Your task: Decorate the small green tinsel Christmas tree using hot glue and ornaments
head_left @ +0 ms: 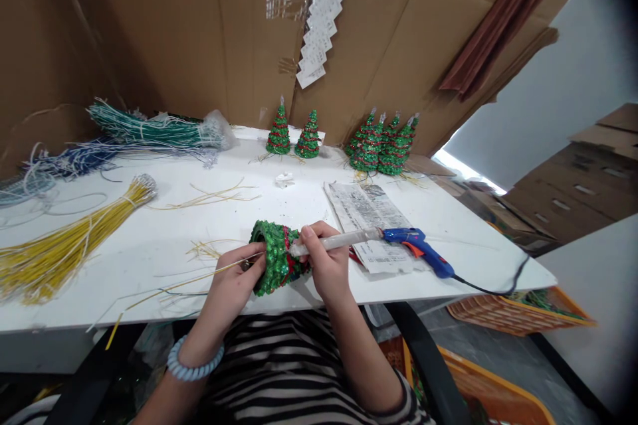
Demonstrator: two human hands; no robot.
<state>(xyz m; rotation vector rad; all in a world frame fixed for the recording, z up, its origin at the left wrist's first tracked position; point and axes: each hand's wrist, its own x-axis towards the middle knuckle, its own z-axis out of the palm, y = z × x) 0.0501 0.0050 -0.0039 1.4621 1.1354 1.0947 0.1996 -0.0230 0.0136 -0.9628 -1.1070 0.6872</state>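
A green beaded Christmas tree (pixel 276 259) with red garland lies on its side, its hollow base facing left. My left hand (pixel 234 279) is closed at that base, fingers partly inside the opening. A thin yellow wire (pixel 199 275) runs out of the base past those fingers to the left. My right hand (pixel 327 262) grips a long whitish, wrapped-looking stick tool (pixel 351 238) like a pen. The tool's left end meets the tree's side; its exact tip is hard to make out. Its right end overlaps the nozzle of a blue glue gun (pixel 406 236) with an orange trigger.
The glue gun rests on folded newspaper (pixel 371 212), its cord running right. Finished trees (pixel 366 146) stand at the back. Bundles of yellow wires (pixel 90 239) and green wires (pixel 149 131) lie left. Orange crates (pixel 518 315) sit below the white table (pixel 279 206).
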